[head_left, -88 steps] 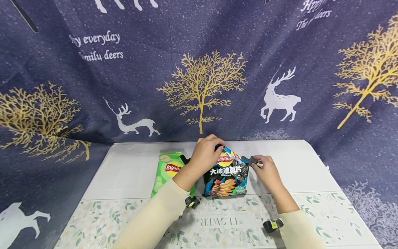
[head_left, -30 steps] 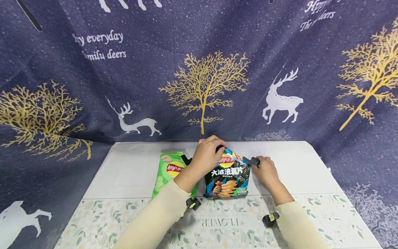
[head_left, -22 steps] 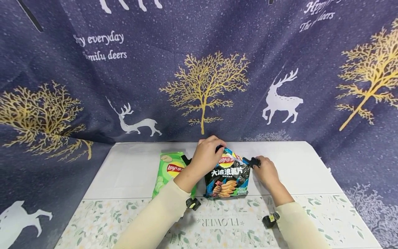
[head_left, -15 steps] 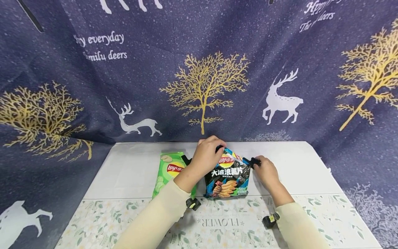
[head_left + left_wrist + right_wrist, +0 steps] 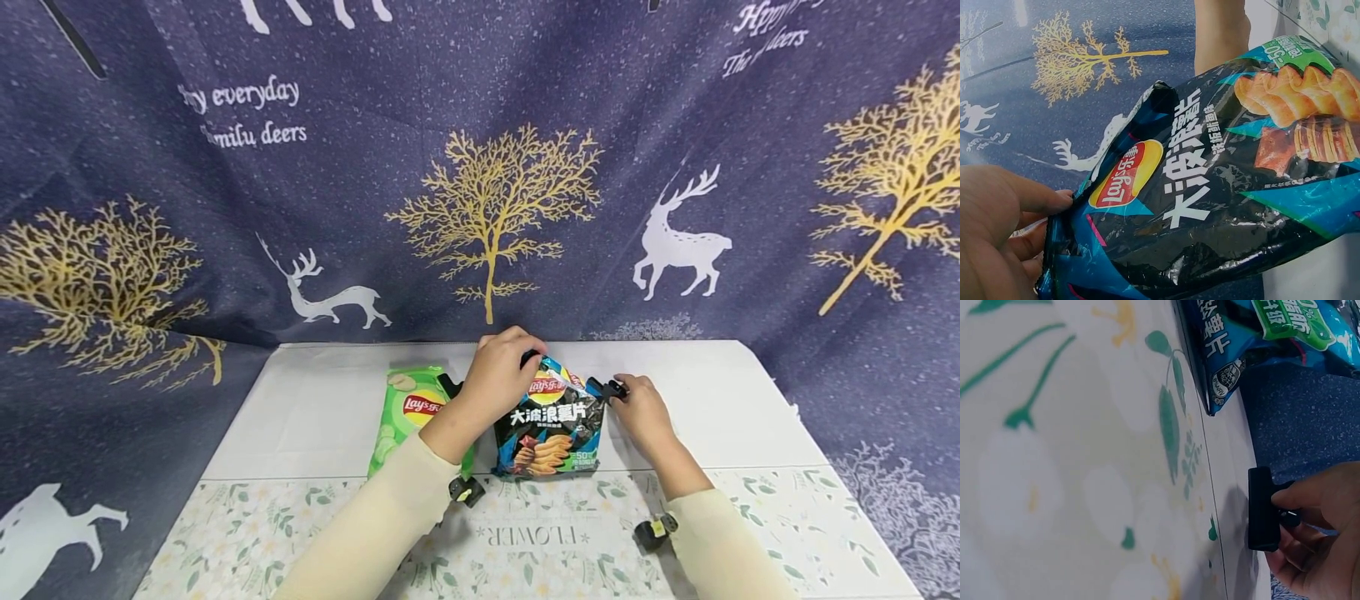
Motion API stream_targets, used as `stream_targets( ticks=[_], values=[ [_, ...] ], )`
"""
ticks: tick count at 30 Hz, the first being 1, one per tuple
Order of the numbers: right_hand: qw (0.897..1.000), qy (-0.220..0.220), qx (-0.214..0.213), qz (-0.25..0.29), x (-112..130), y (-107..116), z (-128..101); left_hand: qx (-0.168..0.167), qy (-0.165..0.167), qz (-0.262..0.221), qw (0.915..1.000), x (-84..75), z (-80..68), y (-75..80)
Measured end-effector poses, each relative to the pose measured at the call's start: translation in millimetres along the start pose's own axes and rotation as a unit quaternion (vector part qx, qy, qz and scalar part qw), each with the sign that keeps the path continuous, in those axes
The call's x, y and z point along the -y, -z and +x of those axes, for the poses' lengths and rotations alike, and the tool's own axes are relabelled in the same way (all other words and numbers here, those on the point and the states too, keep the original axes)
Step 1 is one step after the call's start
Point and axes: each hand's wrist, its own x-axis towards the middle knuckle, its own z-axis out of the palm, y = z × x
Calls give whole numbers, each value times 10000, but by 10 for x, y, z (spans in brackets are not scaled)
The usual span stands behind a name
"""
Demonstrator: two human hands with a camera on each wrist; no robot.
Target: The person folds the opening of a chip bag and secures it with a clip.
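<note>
A black and blue Lay's potato chip bag (image 5: 547, 433) stands tilted up on the table, its top edge creased and slanting down to the right. My left hand (image 5: 498, 375) pinches the bag's upper left corner, thumb on the near side, as the left wrist view shows (image 5: 1004, 231). To the right of the bag, my right hand (image 5: 643, 412) holds a black bag clip (image 5: 1264, 509) between thumb and fingers. In the right wrist view, the clip is apart from the bag's printed lower corner (image 5: 1229, 378).
A green Lay's bag (image 5: 397, 412) lies to the left, partly covered by my left forearm. A black object (image 5: 450, 384) shows beside it, mostly hidden. The table (image 5: 300, 408) has a white back part and a floral front; a dark blue deer-print curtain (image 5: 337, 208) hangs behind.
Since the oldest frame, my right hand has shifted slightly and the clip in it has turned. My left hand keeps its pinch on the black bag, which stays in place.
</note>
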Motion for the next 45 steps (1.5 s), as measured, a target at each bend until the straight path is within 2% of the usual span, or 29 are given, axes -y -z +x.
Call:
stream_targets(
  ticks=[25,38,45],
  values=[
    [9987,-301,248,324,-1,16,-38,-26,-32,27,10000,-23,-12,1],
    [9989,-88,224,395,25,49,-70,12,-1,30,10000,-29,-6,13],
    [9989,-128,175,427,52,55,-79,7,4,50,10000,-30,-11,16]
  ],
)
